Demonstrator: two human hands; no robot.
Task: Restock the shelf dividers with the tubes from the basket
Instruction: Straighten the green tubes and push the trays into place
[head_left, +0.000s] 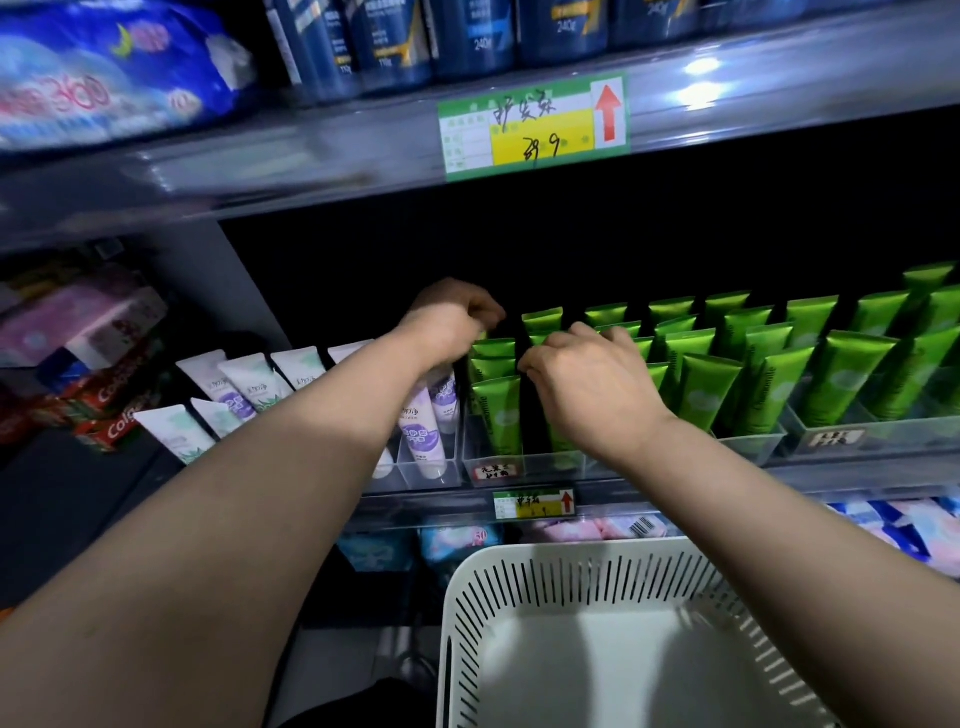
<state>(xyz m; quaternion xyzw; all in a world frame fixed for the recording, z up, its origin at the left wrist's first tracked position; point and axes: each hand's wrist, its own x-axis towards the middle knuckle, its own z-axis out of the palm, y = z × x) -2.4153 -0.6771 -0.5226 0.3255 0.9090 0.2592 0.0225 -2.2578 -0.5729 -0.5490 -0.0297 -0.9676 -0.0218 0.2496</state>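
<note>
At the divider (519, 460), right grip (587, 374) pinches a tube (539, 340), seating it; left grip's (457, 312) hold unclear; basket (571, 551) seems empty, so align rows next.

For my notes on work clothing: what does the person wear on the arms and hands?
Nothing that shows. The left hand and the right hand have no gloves. From the wrists back to the picture's edge, no sleeve, watch or band is in view. No ring shows on the fingers that can be seen.
</note>
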